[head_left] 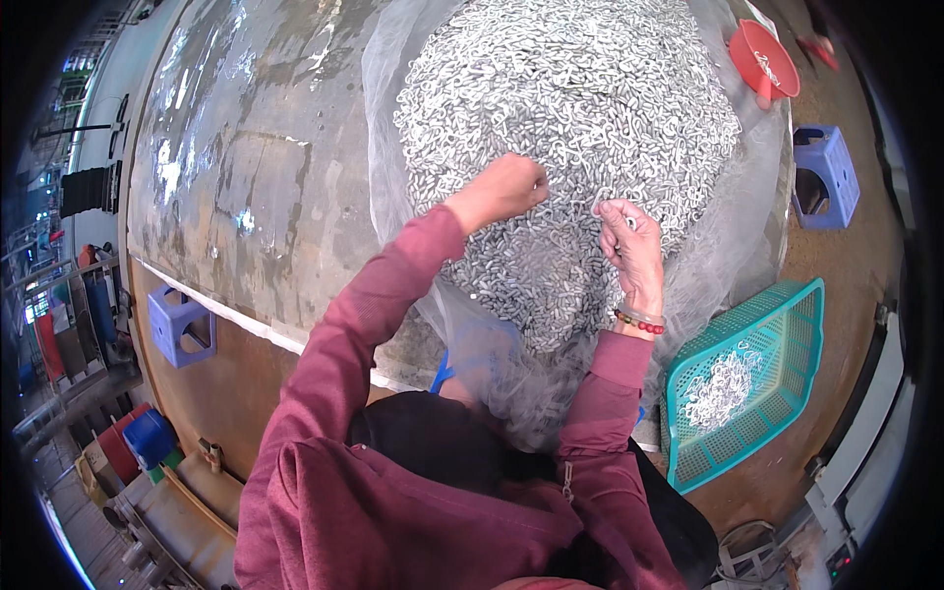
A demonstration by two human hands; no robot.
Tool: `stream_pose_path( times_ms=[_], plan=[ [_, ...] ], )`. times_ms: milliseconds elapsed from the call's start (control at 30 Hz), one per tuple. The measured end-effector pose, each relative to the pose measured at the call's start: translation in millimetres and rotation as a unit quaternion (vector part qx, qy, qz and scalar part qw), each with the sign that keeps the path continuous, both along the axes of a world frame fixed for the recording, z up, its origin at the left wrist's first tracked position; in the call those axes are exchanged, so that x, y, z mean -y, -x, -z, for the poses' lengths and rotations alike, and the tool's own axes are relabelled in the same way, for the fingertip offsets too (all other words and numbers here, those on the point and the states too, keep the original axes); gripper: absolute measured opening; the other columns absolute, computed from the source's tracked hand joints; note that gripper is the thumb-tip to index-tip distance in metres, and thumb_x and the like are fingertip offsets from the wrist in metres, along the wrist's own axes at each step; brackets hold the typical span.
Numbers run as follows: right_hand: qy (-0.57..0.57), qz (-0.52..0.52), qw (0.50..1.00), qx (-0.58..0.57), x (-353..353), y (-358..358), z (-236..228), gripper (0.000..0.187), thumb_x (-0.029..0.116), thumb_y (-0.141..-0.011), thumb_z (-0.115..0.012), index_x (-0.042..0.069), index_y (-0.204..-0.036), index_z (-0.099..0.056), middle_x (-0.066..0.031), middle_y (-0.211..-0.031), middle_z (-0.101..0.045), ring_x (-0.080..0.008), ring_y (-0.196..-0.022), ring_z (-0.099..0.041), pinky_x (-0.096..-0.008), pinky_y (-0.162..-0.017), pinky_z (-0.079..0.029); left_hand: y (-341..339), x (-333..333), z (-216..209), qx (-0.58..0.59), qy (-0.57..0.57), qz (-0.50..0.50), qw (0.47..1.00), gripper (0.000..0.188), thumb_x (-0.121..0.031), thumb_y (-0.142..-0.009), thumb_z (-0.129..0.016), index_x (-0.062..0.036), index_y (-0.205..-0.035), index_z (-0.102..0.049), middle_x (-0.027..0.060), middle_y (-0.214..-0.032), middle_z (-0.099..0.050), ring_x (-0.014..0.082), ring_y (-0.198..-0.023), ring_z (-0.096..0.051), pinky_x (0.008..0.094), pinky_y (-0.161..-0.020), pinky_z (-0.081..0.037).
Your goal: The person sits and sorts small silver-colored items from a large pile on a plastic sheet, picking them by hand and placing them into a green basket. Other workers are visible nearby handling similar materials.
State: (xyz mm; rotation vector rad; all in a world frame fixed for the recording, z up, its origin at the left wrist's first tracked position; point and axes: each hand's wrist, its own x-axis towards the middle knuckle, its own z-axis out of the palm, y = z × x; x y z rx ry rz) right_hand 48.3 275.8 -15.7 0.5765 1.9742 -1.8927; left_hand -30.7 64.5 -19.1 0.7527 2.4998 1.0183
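Note:
A broad heap of small metal pieces (551, 88) lies before me, white curved, hook-like ones mixed with dark grey oblong ones. Darker grey pieces gather in the near part (536, 265). Above the heap's middle, my left hand (506, 187) is closed with its fingertips turned inward; whatever it holds is hidden. My right hand (632, 236) faces it a short way to the right, thumb and fingers pinching a small white hook-shaped piece (602, 205). Under the heap, a sheer white mesh cloth (388, 118) spreads over the table and hangs toward my lap.
At my right stands a green plastic basket (742, 438) holding some white pieces. A red scoop (757, 59) with a few pieces sits at the far right corner. Blue stools stand right (826, 177) and left (182, 324) of the grey wet-looking table (236, 197).

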Motion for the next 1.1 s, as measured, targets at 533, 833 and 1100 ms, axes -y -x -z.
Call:
stream_pose_path(
  times_ms=[533,833,1100],
  plan=[
    [0.470,0.042,0.868,-0.157,-13,-18,-5,0.025,0.014,-0.086,-0.062,0.010,-0.075,-0.041,-0.0129,-0.066,-0.052,-0.0181,-0.049,-0.051,-0.0163,-0.029,-0.021,-18,-4,-4,0.401,-0.205,-0.018,0.892,0.010,-0.012,-0.088,-0.057,-0.0041,-0.082,-0.056,0.0050,-0.072,-0.056,0.0090,-0.055,-0.051,0.0205,-0.044,-0.040],
    [0.159,0.066,0.985,0.016,-5,-9,13,0.012,0.014,-0.084,-0.065,0.006,-0.083,-0.057,-0.0066,-0.064,-0.056,-0.0142,-0.046,-0.053,-0.0204,-0.034,-0.031,-19,-15,24,-0.043,0.080,0.106,0.990,0.017,-0.013,-0.085,-0.055,0.0017,-0.082,-0.062,0.0114,-0.063,-0.060,0.0283,-0.063,-0.062,0.0369,-0.056,-0.051],
    [-0.224,0.044,0.969,-0.097,38,-1,65,0.015,0.019,-0.081,-0.071,0.004,-0.081,-0.066,-0.0086,-0.058,-0.060,-0.0185,-0.052,-0.056,-0.0334,-0.048,-0.043,-11,23,-35,0.546,-0.493,-0.065,0.674,0.033,-0.029,-0.096,-0.047,-0.0057,-0.072,-0.046,0.0024,-0.076,-0.044,0.0042,-0.053,-0.040,0.0130,-0.033,-0.026]
  ],
)
